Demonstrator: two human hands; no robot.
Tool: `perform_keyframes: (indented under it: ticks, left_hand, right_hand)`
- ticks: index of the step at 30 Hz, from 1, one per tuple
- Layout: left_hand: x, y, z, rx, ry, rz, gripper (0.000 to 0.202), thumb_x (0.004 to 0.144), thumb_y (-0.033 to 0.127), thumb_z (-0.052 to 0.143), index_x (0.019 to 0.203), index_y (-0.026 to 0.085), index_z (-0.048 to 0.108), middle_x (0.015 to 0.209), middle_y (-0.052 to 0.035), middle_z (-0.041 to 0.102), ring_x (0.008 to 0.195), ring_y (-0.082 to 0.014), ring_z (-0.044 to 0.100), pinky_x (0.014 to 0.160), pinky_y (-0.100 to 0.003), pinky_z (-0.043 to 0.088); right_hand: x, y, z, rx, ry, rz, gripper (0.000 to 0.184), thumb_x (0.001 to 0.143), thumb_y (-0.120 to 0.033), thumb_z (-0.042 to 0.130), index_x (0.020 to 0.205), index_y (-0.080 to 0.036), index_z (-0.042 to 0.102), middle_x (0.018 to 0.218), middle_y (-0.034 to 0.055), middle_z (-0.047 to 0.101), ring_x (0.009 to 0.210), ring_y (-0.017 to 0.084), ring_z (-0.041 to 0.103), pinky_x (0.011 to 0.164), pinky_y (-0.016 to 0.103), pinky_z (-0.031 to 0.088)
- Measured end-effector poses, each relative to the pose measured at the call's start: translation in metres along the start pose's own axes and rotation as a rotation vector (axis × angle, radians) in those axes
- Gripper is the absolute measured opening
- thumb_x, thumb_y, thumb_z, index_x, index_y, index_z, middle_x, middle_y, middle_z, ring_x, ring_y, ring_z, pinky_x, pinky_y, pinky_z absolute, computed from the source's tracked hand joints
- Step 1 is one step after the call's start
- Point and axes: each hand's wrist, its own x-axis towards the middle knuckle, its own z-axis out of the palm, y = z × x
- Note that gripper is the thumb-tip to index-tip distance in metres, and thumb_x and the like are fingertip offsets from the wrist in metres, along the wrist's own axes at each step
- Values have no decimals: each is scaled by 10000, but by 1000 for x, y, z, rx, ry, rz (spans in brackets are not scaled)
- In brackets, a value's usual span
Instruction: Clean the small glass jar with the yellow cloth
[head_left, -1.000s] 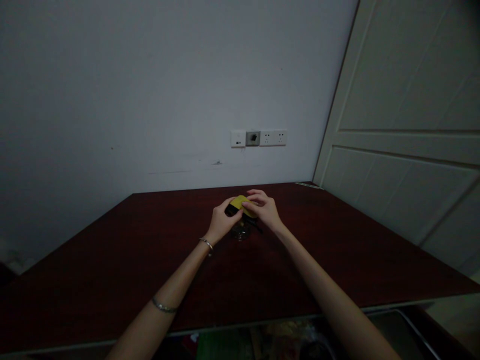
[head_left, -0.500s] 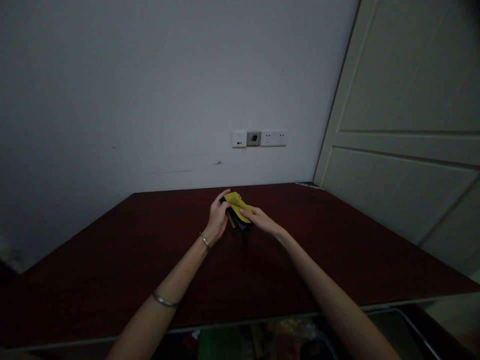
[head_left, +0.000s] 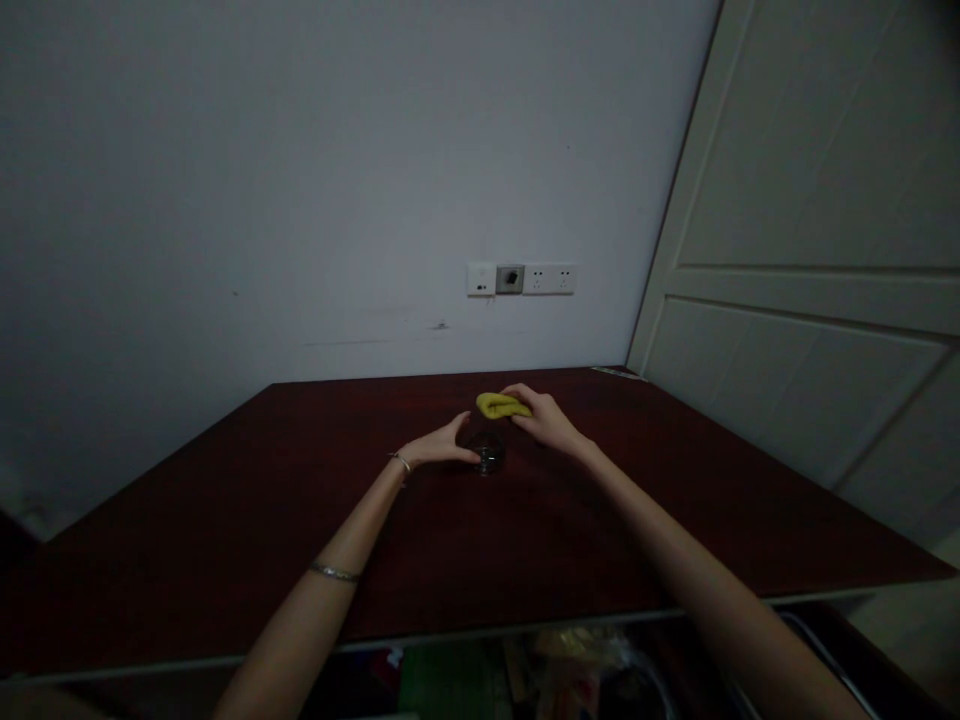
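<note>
A small clear glass vessel (head_left: 487, 453) stands on the dark red-brown table (head_left: 540, 540); its exact kind is hard to tell in the dim light. My left hand (head_left: 448, 443) is at the glass's left side, thumb and fingers spread apart in a curve, with the thumb tip overlapping the glass edge. Whether it touches the glass I cannot tell. Pinched in my right hand (head_left: 546, 420) is a folded yellow cloth (head_left: 501, 405), held just above and behind the glass. The dark side of the cloth is out of sight.
Behind the table rises a pale wall with a row of sockets (head_left: 521, 279). A white panelled door (head_left: 810, 300) borders the right side. Below the table's front edge, an open space holds a green item (head_left: 446, 680) and crumpled plastic (head_left: 581, 645).
Both hands were on the yellow and black cloth. My left hand has let go and moved down beside the glass, which now shows. My right hand has shifted right with the cloth folded.
</note>
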Motion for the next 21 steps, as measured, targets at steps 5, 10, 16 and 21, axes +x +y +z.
perform_keyframes:
  ticks: [5,10,16,21]
  left_hand:
    - [-1,0,21,-49,-166,-10,973,562,310,755,1360,181,213,1370,-138,359,1251,-239,369,1054,-382,272]
    - [2,-14,29,-18,-36,-1,988,511,343,783,1319,114,263,1335,-175,385,1230,-262,383,1041,-381,286]
    - [2,-23,29,-4,8,-80,876,493,338,795,1235,106,391,1208,-159,518,1121,-272,488,965,-405,366]
    - [2,-20,29,-40,-1,-111,822,487,315,801,1199,117,442,1180,-142,552,1088,-260,516,950,-388,384]
  right_hand:
    - [-1,-5,-1,-462,-324,-332,449,808,-127,457,1221,-301,480,1299,42,493,1168,226,459,910,376,393]
    - [3,-6,10,-611,-517,-520,389,844,-166,450,1207,-301,489,1297,28,499,1256,258,353,879,411,389]
    - [7,-6,11,-648,-608,-620,329,859,-208,453,1171,-288,516,1282,47,513,1274,242,326,855,389,362]
    - [12,-2,8,-689,-636,-715,320,864,-215,449,1165,-298,518,1252,41,534,1261,232,335,820,365,363]
